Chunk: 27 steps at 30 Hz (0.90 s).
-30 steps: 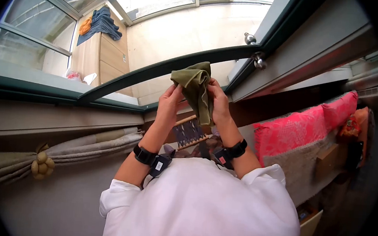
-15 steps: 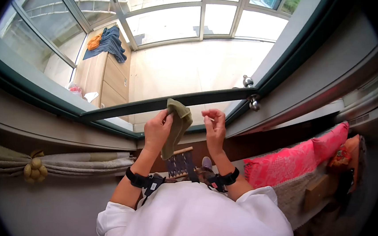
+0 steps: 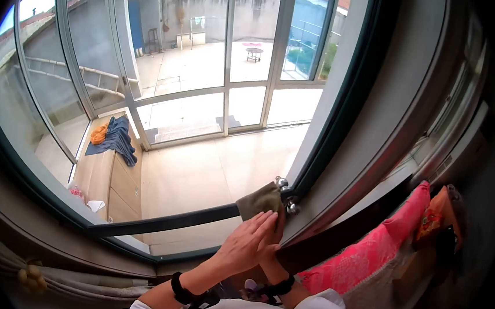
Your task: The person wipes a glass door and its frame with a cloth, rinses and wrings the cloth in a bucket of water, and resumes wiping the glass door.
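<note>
An olive-green cloth [image 3: 260,200] lies against the dark green door edge [image 3: 178,221], just left of the round metal knobs [image 3: 291,206]. My left hand [image 3: 246,241] reaches across with its fingers stretched out over the lower part of the cloth. Behind and beside it, my right hand [image 3: 274,238] is at the right end of the cloth near the knobs. My left hand partly covers it, and its fingers are mostly hidden.
Past the glass, a wooden cabinet [image 3: 103,172] holds dark blue cloth [image 3: 118,138] and orange cloth [image 3: 98,134]. A pink cover [image 3: 368,251] lies at right. A tied curtain [image 3: 68,285] hangs lower left.
The cloth has moved from hanging in my left hand to the door edge by the knobs. Both hands have come together there, and the view has tilted up towards the yard.
</note>
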Each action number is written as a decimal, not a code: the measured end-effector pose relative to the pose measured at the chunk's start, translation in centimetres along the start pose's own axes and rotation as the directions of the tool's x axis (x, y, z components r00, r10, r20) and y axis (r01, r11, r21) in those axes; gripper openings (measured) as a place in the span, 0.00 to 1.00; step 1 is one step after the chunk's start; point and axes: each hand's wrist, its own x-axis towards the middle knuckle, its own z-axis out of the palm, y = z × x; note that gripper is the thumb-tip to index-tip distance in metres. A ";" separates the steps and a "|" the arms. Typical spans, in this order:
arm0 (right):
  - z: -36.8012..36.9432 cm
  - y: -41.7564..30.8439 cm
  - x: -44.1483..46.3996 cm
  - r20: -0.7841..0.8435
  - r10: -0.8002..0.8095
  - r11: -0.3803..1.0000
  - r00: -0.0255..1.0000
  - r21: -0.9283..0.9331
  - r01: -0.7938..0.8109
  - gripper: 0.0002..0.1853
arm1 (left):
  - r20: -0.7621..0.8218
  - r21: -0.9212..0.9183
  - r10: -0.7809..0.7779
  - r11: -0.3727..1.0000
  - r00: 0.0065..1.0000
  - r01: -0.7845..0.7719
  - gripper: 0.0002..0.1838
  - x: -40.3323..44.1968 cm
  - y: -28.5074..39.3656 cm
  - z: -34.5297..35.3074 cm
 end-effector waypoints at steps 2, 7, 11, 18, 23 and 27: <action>4.2 -6.5 4.8 -0.105 -0.259 0.908 0.960 -0.365 0.205 0.30 | -0.066 0.069 0.110 0.992 0.992 -0.106 0.29 -0.4 1.5 -4.6; 9.5 -13.4 19.6 0.324 -0.773 0.302 0.545 -0.568 0.766 0.31 | -0.251 0.103 -0.218 0.963 0.943 0.250 0.26 -10.2 -3.5 -8.4; 14.6 -14.1 23.9 0.448 -0.768 -0.032 0.457 -0.740 0.672 0.30 | -0.315 -0.019 -0.599 0.780 0.737 0.626 0.24 -23.2 -6.0 -8.5; 28.8 -14.8 18.5 0.673 -0.694 -0.321 0.257 -0.608 0.726 0.32 | -0.375 -0.166 -0.736 0.652 0.564 0.740 0.19 -28.8 -6.1 -11.0; 35.7 -10.6 12.3 0.861 -0.506 -0.337 -0.038 -0.158 0.928 0.29 | -0.243 0.125 -0.425 0.878 0.872 0.463 0.20 -16.5 -4.8 -12.6; 33.8 -11.3 14.0 0.911 -0.373 -0.449 -0.173 -0.014 0.894 0.25 | -0.138 0.272 -0.276 0.913 0.951 0.304 0.18 -12.4 -5.7 -12.2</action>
